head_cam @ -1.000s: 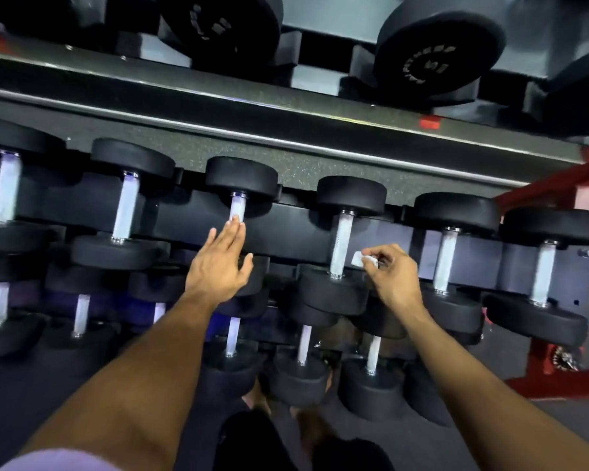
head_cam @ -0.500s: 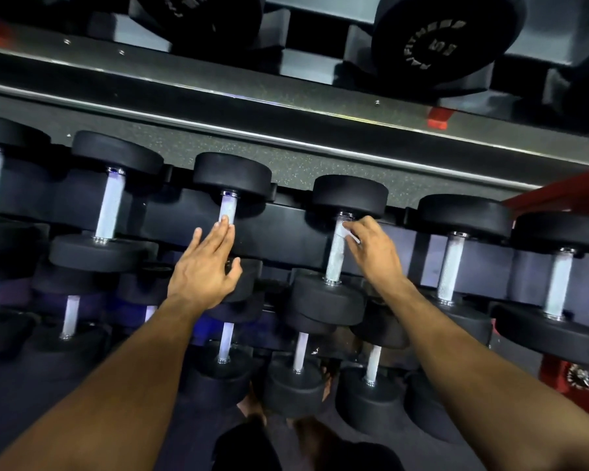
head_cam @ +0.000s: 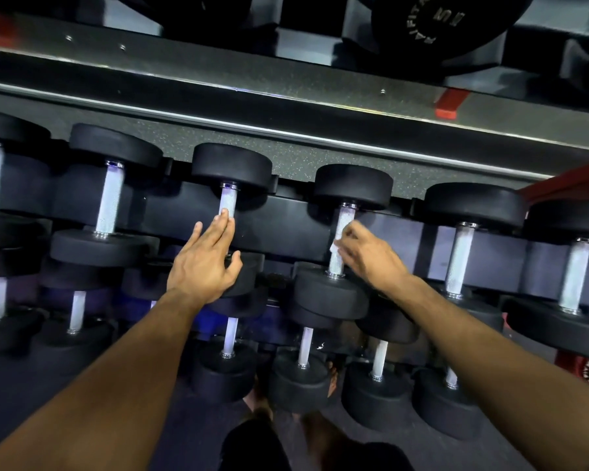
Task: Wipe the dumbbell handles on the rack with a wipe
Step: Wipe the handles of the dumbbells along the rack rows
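— What's closest to the camera?

— Two bare forearms reaching up and away from the bottom corners. Between them, low down, dark shorts and feet on the floor, too dim to say more.

— And the lowest tier of the rack (head_cam: 286, 229)?

— A row of small black dumbbells with short bright handles, under the hands.

— Where is the left hand (head_cam: 203, 263)?

— On the middle tier, fingers (head_cam: 223, 222) straight and slightly spread, holding nothing. The palm lies over the near head of a dumbbell (head_cam: 231, 166) and the fingertips touch the lower part of its knurled handle (head_cam: 228, 203).

— The right hand (head_cam: 368, 254)?

— One dumbbell along toward the rack's right end. Its fingers are curled, pinching a small white wipe (head_cam: 334, 247) against the knurled handle (head_cam: 344, 220) of that second dumbbell (head_cam: 352, 185), about halfway up the handle. Only a corner of the wipe shows at the left of the fingers.

— What else sits on that tier?

— More black round-headed dumbbells on either side, handles running front to back, two toward the left end and two toward the right.

— Farther back?

— A grey metal rail (head_cam: 286, 96) across the rack, and above it the top tier with a large dumbbell head (head_cam: 436, 25) marked 15. A red frame piece (head_cam: 446, 107) shows near the right end.
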